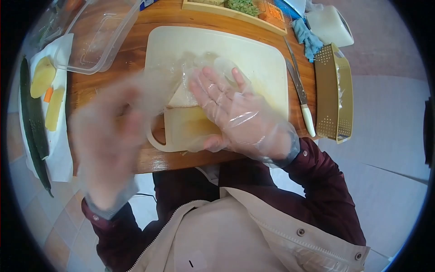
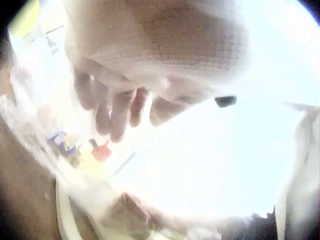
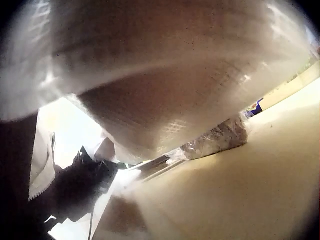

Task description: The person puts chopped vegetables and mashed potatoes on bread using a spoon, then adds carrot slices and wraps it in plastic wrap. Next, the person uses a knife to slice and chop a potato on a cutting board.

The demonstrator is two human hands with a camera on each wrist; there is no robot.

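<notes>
Both hands in clear plastic gloves. Right hand (image 1: 242, 109) over the cutting board (image 1: 267, 68), palm up, fingers straight and apart, nothing held. Left hand (image 1: 113, 122) blurred in the head view, off the board's left edge; by the left wrist view we read its fingers as loosely extended, slightly apart — empty, as far as we can see. Pale triangular piece (image 1: 182, 97) with clear film lies on the board left of centre, beside the right fingertips; contents we cannot tell. Two knives (image 1: 297, 86) on the tabletop (image 1: 136, 52), along the board's right edge. Clear container (image 1: 102, 43) at the tabletop's far left corner — cucumbers (image 1: 32, 122) on white paper (image 1: 61, 149) along its left edge.
</notes>
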